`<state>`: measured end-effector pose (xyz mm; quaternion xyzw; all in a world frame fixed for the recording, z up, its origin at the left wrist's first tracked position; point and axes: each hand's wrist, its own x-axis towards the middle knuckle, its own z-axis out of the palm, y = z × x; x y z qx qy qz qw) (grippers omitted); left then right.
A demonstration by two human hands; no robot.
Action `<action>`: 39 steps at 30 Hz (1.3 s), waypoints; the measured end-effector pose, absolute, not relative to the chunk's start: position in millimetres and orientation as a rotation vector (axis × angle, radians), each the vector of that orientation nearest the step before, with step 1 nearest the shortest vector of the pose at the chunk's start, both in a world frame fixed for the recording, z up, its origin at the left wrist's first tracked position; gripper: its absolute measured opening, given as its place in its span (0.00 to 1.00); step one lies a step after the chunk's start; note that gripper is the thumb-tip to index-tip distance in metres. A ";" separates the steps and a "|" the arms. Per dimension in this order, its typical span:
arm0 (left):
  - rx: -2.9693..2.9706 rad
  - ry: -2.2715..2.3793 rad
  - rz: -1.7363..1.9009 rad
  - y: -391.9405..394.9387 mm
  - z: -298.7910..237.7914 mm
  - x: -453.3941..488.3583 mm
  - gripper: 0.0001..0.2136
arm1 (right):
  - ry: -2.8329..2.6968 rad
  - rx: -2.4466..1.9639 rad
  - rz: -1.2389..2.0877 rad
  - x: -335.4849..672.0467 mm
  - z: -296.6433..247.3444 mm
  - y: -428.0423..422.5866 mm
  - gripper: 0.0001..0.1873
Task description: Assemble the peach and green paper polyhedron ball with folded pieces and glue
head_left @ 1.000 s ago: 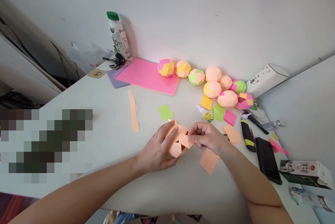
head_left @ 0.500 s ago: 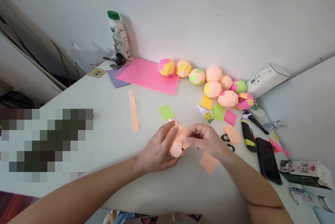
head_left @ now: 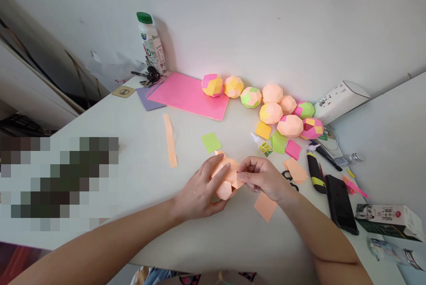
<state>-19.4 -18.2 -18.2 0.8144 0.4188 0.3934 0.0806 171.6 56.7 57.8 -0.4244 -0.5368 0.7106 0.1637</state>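
Above the near part of the table I hold a peach folded-paper ball (head_left: 225, 189) with gaps between some of its faces. My left hand (head_left: 203, 187) wraps round its left side, fingers over the top and thumb below. With thumb and forefinger, my right hand (head_left: 261, 178) pinches the ball's right edge, at a paper flap. Below the right hand lies a peach paper square (head_left: 265, 207). Black scissors (head_left: 293, 186) stick out partly from behind the right wrist, next to several peach sheets (head_left: 295, 171). A green paper square (head_left: 211, 142) lies just beyond the ball.
Finished paper balls (head_left: 271, 112) line the wall, one on a pink sheet (head_left: 186, 96). A glue bottle (head_left: 262, 146), a cutter (head_left: 315, 172), a phone (head_left: 341, 205) and a carton (head_left: 388, 220) stand or lie rightward. A peach strip (head_left: 170, 140) and a drink bottle (head_left: 152, 43) are leftward.
The right fingertips have shifted slightly at the ball's right edge, and the flap there sits a little differently. My left hand keeps its hold; the table items stay put.
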 end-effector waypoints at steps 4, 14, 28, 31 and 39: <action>2.415 1.264 1.150 -18.4 -17.1 -19.8 0.42 | -1.510 -1.214 2.008 170.9 58.8 56.5 0.12; 2.459 1.327 1.148 -22.0 -26.4 -15.5 0.43 | -1.673 -1.251 1.748 167.4 62.4 51.6 0.10; 2.188 1.097 1.112 -24.3 -23.3 -20.1 0.44 | -1.791 -1.008 2.044 183.0 65.9 64.9 0.09; 2.112 1.047 1.079 -23.8 -25.5 -20.6 0.44 | -1.820 -1.000 2.008 180.6 64.1 62.9 0.09; 2.046 1.022 1.058 -22.5 -16.7 -21.3 0.44 | -1.894 -1.054 1.761 176.0 63.0 56.2 0.09</action>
